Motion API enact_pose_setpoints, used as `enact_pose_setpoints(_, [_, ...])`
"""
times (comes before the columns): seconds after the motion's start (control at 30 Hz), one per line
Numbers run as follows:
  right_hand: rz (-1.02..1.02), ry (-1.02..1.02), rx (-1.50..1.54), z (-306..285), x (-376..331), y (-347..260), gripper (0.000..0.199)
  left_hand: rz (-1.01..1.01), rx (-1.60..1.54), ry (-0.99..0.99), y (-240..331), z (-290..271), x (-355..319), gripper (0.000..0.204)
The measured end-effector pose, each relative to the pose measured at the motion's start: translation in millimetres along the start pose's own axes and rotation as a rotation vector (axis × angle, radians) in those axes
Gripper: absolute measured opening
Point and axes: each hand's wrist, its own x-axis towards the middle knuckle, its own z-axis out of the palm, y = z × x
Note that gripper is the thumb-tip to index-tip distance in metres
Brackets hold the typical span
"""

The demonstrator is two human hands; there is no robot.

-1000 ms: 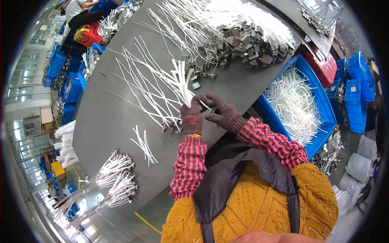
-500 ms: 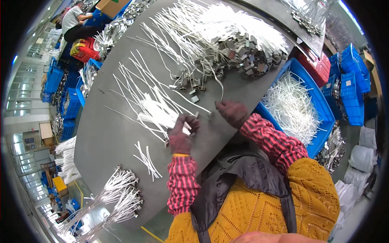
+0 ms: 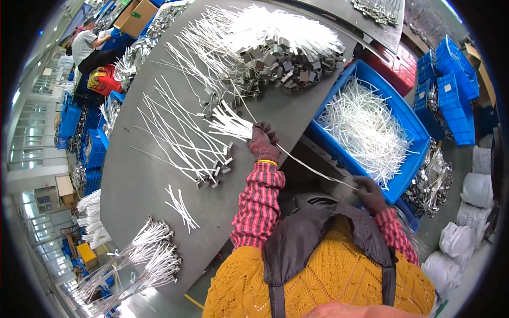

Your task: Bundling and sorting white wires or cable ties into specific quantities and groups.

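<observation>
Both of my hands wear dark maroon gloves. My left hand (image 3: 263, 142) is closed around a bundle of short white strips, perhaps tubes (image 3: 230, 123), above the grey table. A thin white wire (image 3: 315, 170) stretches from the left hand down to my right hand (image 3: 370, 194). The right fingers pinch its far end, slightly blurred, beside the near edge of the blue bin. Left of the bundle lie loose white wires (image 3: 175, 143) with small metal ends (image 3: 214, 172). Beyond it is a big heap of white wires (image 3: 286, 32) tipped with grey metal blocks (image 3: 281, 63).
A blue bin (image 3: 416, 164) full of short white strips stands at right. A few strips (image 3: 182, 208) and bundled wires (image 3: 154, 249) lie at the table's near left. Blue crates (image 3: 455, 106) and white sacks (image 3: 458, 238) stand farther right. A person (image 3: 87, 47) sits at far left.
My left hand has moved up and right, lifting the white bundle off the table wires. My right hand has swung right and nearer to me, drawing the thin wire taut.
</observation>
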Motion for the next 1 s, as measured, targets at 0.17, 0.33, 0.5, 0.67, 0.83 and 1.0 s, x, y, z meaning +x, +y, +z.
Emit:
enact_pose_setpoints(0.17, [0.333, 0.278, -0.346, -127, -51, 99, 0.038, 0.083, -0.117, -0.136, 7, -5, -6, 0.029])
enact_pose_setpoints(0.33, [0.211, 0.322, -0.234, -169, -55, 138, 0.036, 0.178, -0.075, -0.18, 30, -4, -12, 0.031])
enact_pose_setpoints(0.5, [0.249, 0.284, -0.255, -172, -48, 127, 0.036, 0.231, -0.017, -0.094, 44, -8, -12, 0.028])
enact_pose_setpoints(0.67, [0.193, 0.235, -0.272, -128, -15, 102, 0.033, 0.166, -0.032, -0.102, 46, -23, -19, 0.028])
enact_pose_setpoints(0.83, [-0.182, -0.114, -0.118, 28, 68, 9, 0.058, 0.182, 0.094, -0.274, 30, -41, -43, 0.031])
enact_pose_setpoints(1.0, [-0.518, -0.249, -0.163, 192, 99, -127, 0.06, 0.356, 0.433, -0.209, 42, -54, -42, 0.041])
